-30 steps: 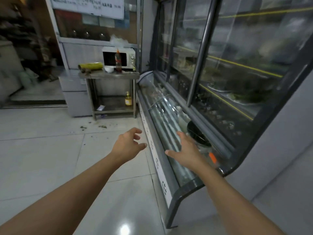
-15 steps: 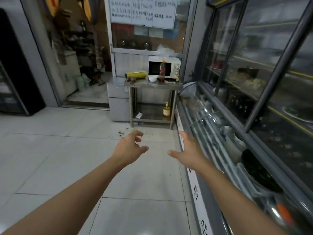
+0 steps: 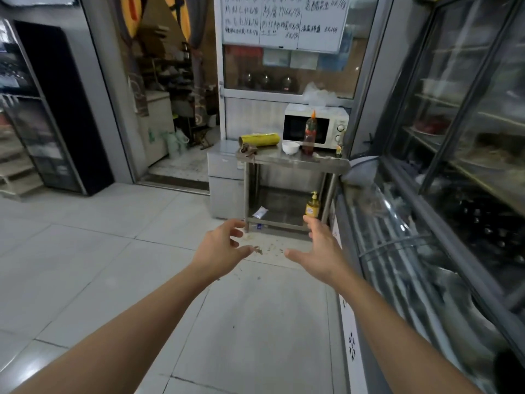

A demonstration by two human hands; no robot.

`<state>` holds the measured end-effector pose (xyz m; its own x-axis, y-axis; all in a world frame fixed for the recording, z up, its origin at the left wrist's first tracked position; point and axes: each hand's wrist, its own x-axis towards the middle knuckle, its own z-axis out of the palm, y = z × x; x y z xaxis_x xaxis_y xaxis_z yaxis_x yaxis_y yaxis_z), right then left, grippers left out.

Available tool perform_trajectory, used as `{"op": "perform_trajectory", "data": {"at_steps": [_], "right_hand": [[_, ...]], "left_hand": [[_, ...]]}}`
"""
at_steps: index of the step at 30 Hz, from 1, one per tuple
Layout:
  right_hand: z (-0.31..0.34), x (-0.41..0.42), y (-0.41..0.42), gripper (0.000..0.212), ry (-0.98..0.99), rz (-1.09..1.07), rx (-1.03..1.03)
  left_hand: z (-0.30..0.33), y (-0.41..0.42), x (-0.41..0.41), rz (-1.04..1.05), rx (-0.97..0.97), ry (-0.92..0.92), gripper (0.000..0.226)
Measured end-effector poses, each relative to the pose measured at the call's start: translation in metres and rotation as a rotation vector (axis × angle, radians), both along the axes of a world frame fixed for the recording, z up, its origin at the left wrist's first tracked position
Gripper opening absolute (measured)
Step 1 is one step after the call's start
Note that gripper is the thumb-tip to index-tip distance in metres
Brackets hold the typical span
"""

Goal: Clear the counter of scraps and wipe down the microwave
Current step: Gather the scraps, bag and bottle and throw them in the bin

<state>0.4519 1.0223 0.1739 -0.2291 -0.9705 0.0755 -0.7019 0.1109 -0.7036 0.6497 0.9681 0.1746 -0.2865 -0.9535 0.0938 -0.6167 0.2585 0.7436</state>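
A white microwave [image 3: 315, 129] stands at the back of a small steel counter [image 3: 292, 162] several steps ahead of me. On the counter lie brown scraps [image 3: 248, 150] at the left edge, a yellow roll [image 3: 259, 138], a white bowl [image 3: 290, 148] and a sauce bottle [image 3: 309, 136] with an orange tip. My left hand [image 3: 221, 247] and my right hand [image 3: 319, 250] are stretched out in front of me over the floor, fingers relaxed, both holding nothing and far from the counter.
A glass display case [image 3: 426, 237] runs along my right side up to the counter. Crumbs [image 3: 268, 248] are scattered on the tiled floor before the counter. A yellow pump bottle [image 3: 312, 206] stands on the lower shelf. A dark fridge [image 3: 51, 109] stands at the left.
My view has swung left from the display case toward the counter, which is now nearer and centred. Both hands stay outstretched and hold nothing.
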Motion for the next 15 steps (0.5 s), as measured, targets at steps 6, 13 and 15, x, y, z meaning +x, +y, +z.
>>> {"op": "perform_trajectory", "data": {"at_steps": [6, 13, 15], "right_hand": [[-0.005, -0.025, -0.093, 0.09, -0.022, -0.002, 0.008], [0.003, -0.048, -0.22, 0.093, 0.007, -0.071, -0.007], [0.006, -0.052, -0.252, 0.093, 0.005, -0.105, -0.004]], "left_hand": [[-0.004, -0.098, -0.019, -0.001, -0.015, -0.017, 0.05], [0.011, -0.25, -0.04, -0.076, -0.043, -0.013, 0.054], [0.015, -0.289, -0.05, -0.096, -0.036, -0.021, 0.055]]}}
